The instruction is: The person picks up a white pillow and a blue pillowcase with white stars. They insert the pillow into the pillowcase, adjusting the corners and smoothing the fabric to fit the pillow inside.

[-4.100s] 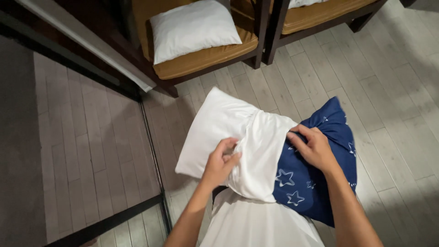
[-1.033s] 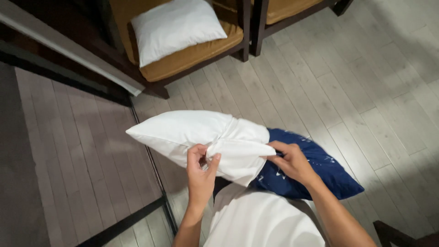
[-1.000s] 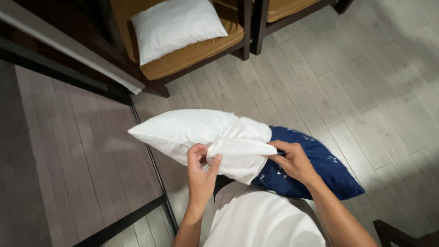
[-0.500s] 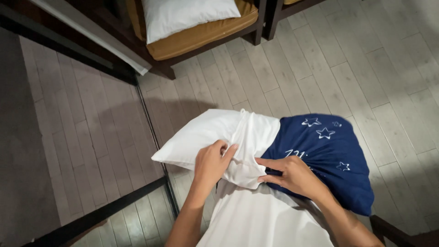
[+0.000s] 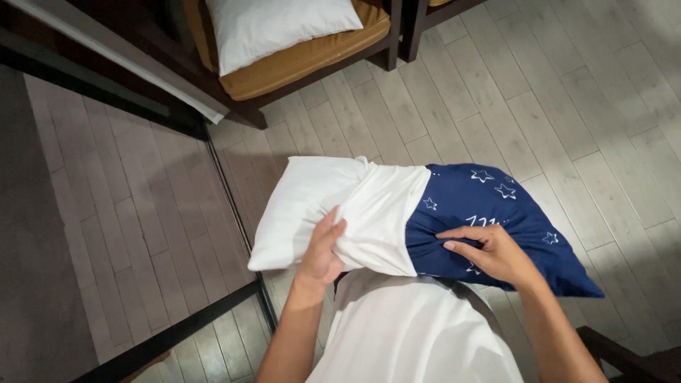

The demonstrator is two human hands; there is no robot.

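Blue star-print pillow (image 5: 496,213) held at waist height above the plank floor (image 5: 567,92), roughly half inside a white pillowcase (image 5: 340,206). Left hand (image 5: 323,252): fingers clenched on the pillowcase. Right hand (image 5: 489,252): fingers pinching the blue fabric.

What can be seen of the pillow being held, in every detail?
The pillow is dark blue cloth printed with small white stars. A white pillowcase covers its left part; the blue right part, ending in a pointed corner, sticks out. It lies roughly level above the pale plank floor. The left hand grips the case from below; the right hand presses the blue fabric.
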